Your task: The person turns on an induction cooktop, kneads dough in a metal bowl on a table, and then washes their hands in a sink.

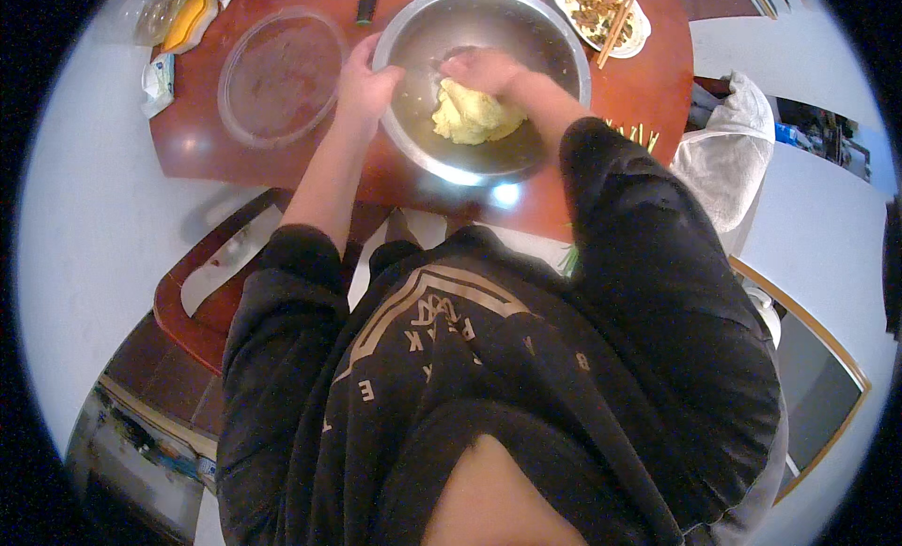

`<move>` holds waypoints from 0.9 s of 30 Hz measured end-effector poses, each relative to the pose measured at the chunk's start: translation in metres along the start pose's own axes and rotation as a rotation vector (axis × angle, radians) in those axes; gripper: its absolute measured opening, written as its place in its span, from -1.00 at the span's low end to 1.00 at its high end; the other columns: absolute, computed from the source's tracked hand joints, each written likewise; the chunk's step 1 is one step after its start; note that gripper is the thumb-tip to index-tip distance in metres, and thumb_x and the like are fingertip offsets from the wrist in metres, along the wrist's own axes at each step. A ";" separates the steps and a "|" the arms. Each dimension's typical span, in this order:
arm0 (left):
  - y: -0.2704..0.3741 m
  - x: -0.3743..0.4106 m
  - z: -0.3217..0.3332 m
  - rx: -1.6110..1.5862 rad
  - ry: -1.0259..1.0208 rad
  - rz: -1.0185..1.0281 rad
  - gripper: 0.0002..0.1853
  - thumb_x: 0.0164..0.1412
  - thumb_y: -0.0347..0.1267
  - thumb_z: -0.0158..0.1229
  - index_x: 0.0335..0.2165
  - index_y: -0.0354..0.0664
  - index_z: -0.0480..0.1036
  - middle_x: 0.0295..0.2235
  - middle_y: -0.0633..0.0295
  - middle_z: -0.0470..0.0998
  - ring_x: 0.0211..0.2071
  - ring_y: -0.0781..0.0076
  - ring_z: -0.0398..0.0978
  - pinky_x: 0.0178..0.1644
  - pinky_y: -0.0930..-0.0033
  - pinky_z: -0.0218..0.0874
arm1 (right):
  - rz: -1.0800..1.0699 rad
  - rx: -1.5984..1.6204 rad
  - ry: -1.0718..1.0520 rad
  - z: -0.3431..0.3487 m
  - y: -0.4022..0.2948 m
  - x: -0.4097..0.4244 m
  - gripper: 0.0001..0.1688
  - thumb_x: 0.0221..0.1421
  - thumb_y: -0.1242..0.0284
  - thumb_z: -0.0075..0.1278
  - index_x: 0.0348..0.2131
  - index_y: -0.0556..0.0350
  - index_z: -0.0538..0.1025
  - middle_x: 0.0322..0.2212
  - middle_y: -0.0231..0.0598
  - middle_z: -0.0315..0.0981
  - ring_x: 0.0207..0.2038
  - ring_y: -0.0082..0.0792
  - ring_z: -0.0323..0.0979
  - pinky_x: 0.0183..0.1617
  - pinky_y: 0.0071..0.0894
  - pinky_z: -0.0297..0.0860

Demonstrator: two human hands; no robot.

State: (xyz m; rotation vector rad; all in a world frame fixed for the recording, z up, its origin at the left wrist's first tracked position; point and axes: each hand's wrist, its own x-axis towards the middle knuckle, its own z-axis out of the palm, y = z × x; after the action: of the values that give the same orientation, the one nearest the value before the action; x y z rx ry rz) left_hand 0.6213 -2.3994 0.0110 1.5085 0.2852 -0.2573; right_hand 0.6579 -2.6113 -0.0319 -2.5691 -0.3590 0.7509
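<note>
A wide stainless steel bowl (451, 169) sits on the reddish-brown table in front of me. My left hand (368, 84) grips the bowl's left rim, with the thumb over the edge. Inside lies a lump of pale yellow dough (471, 116), its surface uneven and folded. My right hand (486, 70) reaches into the bowl at the dough's far side and looks to be touching it. Motion blurs those fingers, and their grip is not clear. Small dough bits stick to the bowl's wall.
Left of the bowl is a round clear lid (225, 98). A white dish (640, 35) of food with chopsticks (618, 28) stands at the back right. Green stalks (638, 135) lie by my right arm. A red-brown chair (176, 320) stands at lower left.
</note>
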 end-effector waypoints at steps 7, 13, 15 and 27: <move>-0.021 -0.007 0.003 -0.106 0.179 0.006 -0.51 -0.06 -0.66 -0.04 -0.07 -0.29 0.45 -0.22 0.15 0.57 -0.23 0.37 0.52 -0.13 0.37 0.32 | -0.169 -0.304 0.024 -0.002 -0.053 -0.055 -0.56 0.11 -0.02 -0.08 -0.22 -0.17 0.58 -0.19 -0.21 0.50 -0.10 -0.04 0.43 -0.08 -0.05 0.42; -0.023 -0.018 0.011 -0.152 0.244 0.030 -0.52 -0.09 -0.66 -0.08 -0.12 -0.28 0.47 -0.26 0.14 0.57 -0.22 0.38 0.51 -0.08 0.36 0.29 | -0.399 -0.388 0.023 0.003 -0.050 -0.069 -0.62 0.04 0.13 0.08 -0.26 0.00 0.48 -0.23 -0.19 0.39 -0.16 -0.08 0.38 -0.13 -0.12 0.41; -0.021 -0.021 0.013 -0.223 0.216 0.026 -0.50 -0.09 -0.66 -0.08 -0.10 -0.27 0.46 -0.25 0.13 0.56 -0.20 0.36 0.50 -0.06 0.37 0.28 | -0.441 -0.378 0.066 0.013 -0.042 -0.057 -0.58 0.01 0.13 0.09 -0.24 0.03 0.48 -0.17 -0.21 0.37 -0.16 -0.10 0.37 -0.13 -0.13 0.40; -0.016 -0.022 0.004 -0.015 0.165 0.030 -0.46 -0.09 -0.60 -0.08 -0.03 -0.33 0.37 -0.14 -0.01 0.49 -0.07 0.14 0.45 0.08 0.25 0.21 | -0.332 -0.351 0.385 0.040 -0.029 -0.004 -0.60 -0.06 0.09 0.13 -0.25 -0.14 0.58 -0.24 -0.34 0.39 -0.15 -0.21 0.37 -0.08 -0.14 0.37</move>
State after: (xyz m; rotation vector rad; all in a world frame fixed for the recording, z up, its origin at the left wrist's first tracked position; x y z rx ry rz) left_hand 0.5953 -2.4042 0.0039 1.5209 0.3940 -0.1066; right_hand 0.6287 -2.5746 -0.0464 -2.7876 -0.8208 0.0714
